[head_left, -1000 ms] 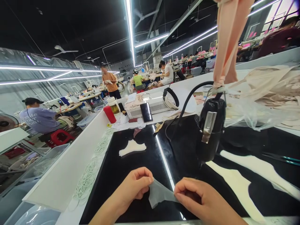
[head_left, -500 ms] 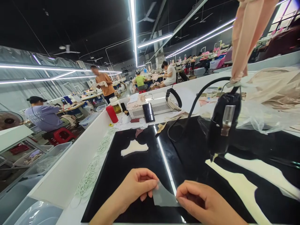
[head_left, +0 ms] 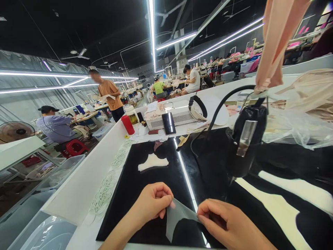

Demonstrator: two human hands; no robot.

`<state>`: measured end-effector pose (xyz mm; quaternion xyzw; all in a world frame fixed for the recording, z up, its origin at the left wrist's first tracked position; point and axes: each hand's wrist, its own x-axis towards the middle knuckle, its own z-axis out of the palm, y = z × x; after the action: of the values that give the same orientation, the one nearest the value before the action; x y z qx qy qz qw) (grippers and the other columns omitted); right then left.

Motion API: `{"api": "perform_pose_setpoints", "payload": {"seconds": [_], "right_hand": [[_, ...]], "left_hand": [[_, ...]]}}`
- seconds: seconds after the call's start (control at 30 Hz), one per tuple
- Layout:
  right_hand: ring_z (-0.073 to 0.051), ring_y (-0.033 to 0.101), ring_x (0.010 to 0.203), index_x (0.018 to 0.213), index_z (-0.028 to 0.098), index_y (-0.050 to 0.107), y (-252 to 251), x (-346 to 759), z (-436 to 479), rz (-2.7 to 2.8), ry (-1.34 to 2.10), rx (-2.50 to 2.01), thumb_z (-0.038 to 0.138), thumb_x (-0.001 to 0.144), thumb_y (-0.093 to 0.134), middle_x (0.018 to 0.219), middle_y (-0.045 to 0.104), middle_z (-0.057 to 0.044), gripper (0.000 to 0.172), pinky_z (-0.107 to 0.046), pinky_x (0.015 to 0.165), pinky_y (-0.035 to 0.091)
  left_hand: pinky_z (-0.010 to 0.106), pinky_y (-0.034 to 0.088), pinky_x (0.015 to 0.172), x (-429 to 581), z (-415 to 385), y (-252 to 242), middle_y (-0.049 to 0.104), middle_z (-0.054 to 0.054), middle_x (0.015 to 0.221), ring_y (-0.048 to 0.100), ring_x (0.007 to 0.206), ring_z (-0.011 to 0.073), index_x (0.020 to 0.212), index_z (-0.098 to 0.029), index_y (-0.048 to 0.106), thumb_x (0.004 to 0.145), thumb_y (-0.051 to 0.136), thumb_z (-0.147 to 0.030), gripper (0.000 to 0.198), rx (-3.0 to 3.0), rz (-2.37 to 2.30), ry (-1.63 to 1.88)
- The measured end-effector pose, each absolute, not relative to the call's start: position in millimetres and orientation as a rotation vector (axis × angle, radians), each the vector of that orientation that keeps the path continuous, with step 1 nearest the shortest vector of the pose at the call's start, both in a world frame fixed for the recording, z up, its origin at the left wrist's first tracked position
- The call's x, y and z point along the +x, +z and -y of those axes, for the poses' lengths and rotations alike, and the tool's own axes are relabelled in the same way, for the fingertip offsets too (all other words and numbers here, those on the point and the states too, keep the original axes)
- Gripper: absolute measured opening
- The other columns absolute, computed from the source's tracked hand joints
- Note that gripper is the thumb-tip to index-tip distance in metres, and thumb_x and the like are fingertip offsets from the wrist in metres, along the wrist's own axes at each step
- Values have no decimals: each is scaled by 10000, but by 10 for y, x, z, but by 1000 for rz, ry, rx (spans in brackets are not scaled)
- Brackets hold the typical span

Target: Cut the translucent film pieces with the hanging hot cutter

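Note:
My left hand (head_left: 152,203) and my right hand (head_left: 221,222) each pinch an end of a small thin grey translucent piece (head_left: 178,217), held just above the glossy black worktop (head_left: 145,184) near its front edge. Both hands are closed on it. A black hanging tool (head_left: 246,140) with a metal clip and a black cord dangles to the right, above and beyond my right hand. A cream cut fabric piece (head_left: 153,162) lies on the black top beyond my left hand. Larger cream cut pieces (head_left: 273,205) lie to the right.
A white ledge (head_left: 85,184) with loops of white elastic (head_left: 104,194) runs along the left. At the back stand a white machine (head_left: 171,118), a phone (head_left: 168,123), a red bottle (head_left: 128,125) and clear plastic with beige fabric (head_left: 301,114). Other people work at stations behind.
The grey piece has been pulled and turned a little between my fingers. The view has shifted slightly, and the hanging tool has swung a bit.

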<state>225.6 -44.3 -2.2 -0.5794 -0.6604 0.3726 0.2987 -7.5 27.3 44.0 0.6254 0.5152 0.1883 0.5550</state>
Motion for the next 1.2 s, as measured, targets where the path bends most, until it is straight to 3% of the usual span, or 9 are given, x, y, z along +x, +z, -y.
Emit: {"api": "perform_pose_setpoints", "payload": {"seconds": [0.17, 0.37, 0.47, 0.67, 0.83, 0.97, 1.07, 1.2], "right_hand": [[-205, 700, 775, 859, 307, 687, -146, 2256, 454, 1902, 760, -1561, 360, 983, 513, 860, 730, 4, 220, -301, 681, 506], [-230, 759, 820, 1009, 322, 717, -327, 2284, 489, 1933, 362, -1497, 311, 964, 558, 945, 761, -20, 166, -307, 644, 562], [-229, 767, 907, 1117, 337, 711, -294, 2433, 575, 1938, 304, -1489, 341, 989, 567, 1063, 767, -25, 192, -291, 708, 590], [-199, 733, 841, 986, 325, 724, -22, 3053, 802, 1865, 182, -1793, 389, 1042, 505, 923, 751, -7, 234, -283, 737, 567], [-246, 702, 861, 1010, 248, 690, 40, 3713, 842, 1645, -165, -2074, 421, 1054, 442, 991, 755, -68, 306, -353, 754, 544], [-288, 687, 933, 1113, 203, 696, -49, 3943, 714, 1678, -306, -2068, 468, 1057, 390, 1065, 745, -115, 409, -403, 814, 533], [-292, 670, 915, 1124, 186, 712, -120, 3939, 596, 1748, -361, -2047, 420, 1062, 395, 1019, 738, -119, 399, -420, 827, 521], [-262, 666, 884, 957, 188, 736, -173, 3899, 520, 1783, -392, -2056, 257, 1066, 381, 931, 732, -117, 378, -402, 833, 512]], "left_hand": [[224, 320, 512, -18, -340, 301, 620, -23, 718, 477, 520, 87, 803, -163, 678, 797, 659, -307, 146, 1705, -1260, 507], [257, 414, 675, 17, -375, 263, 683, 12, 964, 522, 696, 139, 991, -207, 735, 884, 617, -280, 175, 1909, -1344, 584], [262, 440, 709, -32, -333, 242, 670, 10, 945, 561, 728, 154, 983, -221, 703, 930, 577, -278, 149, 1968, -1335, 611], [205, 530, 768, -172, -291, 70, 687, -10, 1049, 715, 826, 144, 1024, -299, 719, 1004, 514, -307, 206, 2439, -1076, 621], [157, 593, 728, -211, -387, -91, 714, -21, 1073, 767, 795, 138, 1051, -338, 747, 1042, 461, -391, 291, 2570, -997, 795], [178, 608, 854, -280, -429, -210, 718, -40, 1160, 783, 910, 155, 1153, -387, 738, 1035, 503, -438, 268, 2599, -1026, 821], [184, 592, 916, -331, -439, -274, 702, -55, 1206, 777, 964, 150, 1185, -405, 724, 1036, 508, -411, 262, 2599, -1044, 780], [187, 600, 898, -353, -440, -288, 702, -55, 1207, 777, 961, 158, 1175, -396, 725, 1030, 521, -409, 251, 2579, -1075, 772]]}}
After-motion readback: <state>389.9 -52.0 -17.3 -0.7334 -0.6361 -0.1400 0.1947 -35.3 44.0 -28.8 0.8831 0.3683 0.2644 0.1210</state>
